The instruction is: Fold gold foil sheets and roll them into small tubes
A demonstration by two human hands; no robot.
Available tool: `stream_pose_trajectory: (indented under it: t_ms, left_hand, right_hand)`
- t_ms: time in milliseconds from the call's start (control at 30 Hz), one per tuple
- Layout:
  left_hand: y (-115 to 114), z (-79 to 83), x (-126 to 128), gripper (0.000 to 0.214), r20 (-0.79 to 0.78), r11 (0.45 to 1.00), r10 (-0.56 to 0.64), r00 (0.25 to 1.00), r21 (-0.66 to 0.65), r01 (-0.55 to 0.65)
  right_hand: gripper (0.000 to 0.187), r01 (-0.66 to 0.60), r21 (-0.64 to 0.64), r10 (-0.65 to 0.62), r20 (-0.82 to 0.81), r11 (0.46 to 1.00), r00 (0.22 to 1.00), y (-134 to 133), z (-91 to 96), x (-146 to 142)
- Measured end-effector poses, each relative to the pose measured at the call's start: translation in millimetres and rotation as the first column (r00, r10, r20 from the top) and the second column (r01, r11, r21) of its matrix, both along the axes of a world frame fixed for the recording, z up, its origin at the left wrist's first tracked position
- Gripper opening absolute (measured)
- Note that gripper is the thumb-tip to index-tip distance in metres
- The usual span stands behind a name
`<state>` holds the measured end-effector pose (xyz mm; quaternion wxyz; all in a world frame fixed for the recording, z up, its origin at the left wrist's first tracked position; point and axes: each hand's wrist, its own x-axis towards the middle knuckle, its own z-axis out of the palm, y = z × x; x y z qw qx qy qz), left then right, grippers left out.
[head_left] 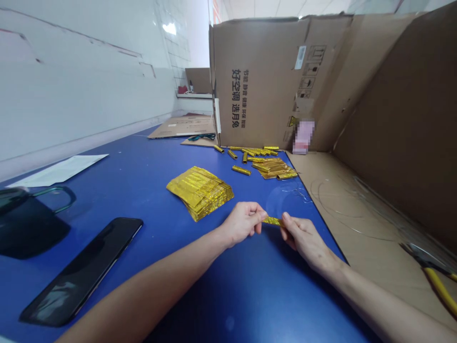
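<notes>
Fingers of left hand and right hand are pinching opposite ends of a gold foil strip. Strip is spanning the gap between them over the blue counter, looking narrow, shiny, glitter-textured. Gold foil sheet stack is sitting left of the fingers, just beyond; gold foil tubes are lying farther out.

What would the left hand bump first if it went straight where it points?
The left hand would probably meet the right hand, at the other end of the gold strip they both hold, though depth is hard to judge.
</notes>
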<state>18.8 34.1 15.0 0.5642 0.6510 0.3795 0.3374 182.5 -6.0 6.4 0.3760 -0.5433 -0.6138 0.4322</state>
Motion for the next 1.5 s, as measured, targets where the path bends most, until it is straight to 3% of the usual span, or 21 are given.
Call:
stream_pose_trajectory:
  t_ms: [333,500,733,933,1133,1300,1500]
  left_hand:
    - [7.3,-0.8,-5.2,0.023,0.106,0.998,0.028,0.994,-0.065,-0.021]
    - [8.0,-2.8,-3.9,0.022,0.173,0.989,0.092,0.981,-0.129,-0.070]
    - [8.4,-6.1,-3.9,0.024,0.171,0.976,0.140,0.975,-0.191,-0.107]
    - [5.7,-4.9,-1.8,0.032,0.199,0.982,0.115,0.973,-0.173,-0.080]
    - [4.1,-2.9,-0.1,0.023,0.197,0.986,0.098,0.976,-0.155,-0.068]
    - [2.3,-4.6,1.3,0.019,0.172,0.991,0.075,0.982,-0.125,-0.054]
    - [-3.6,-1.0,3.6,0.027,0.157,0.998,0.029,0.987,-0.059,-0.020]
  right_hand:
    - [0.050,0.040,0.052,-0.038,-0.024,0.998,0.999,-0.2,5.1,-0.7]
    - [0.049,0.041,-0.012,-0.041,-0.063,0.999,0.997,0.2,2.4,-1.5]
    - [0.027,0.003,0.169,-0.019,0.093,0.986,0.996,-4.5,1.9,1.1]
    - [0.039,0.019,0.168,-0.045,0.152,0.986,0.987,-2.6,0.1,1.6]
    - [0.045,0.062,0.123,-0.074,0.097,0.990,0.993,0.3,-1.0,2.6]
    - [0.044,0.132,0.034,-0.131,-0.046,0.991,0.990,2.9,-1.8,3.6]
    - [0.043,0.158,-0.008,-0.158,-0.136,0.987,0.978,5.3,-2.0,3.5]
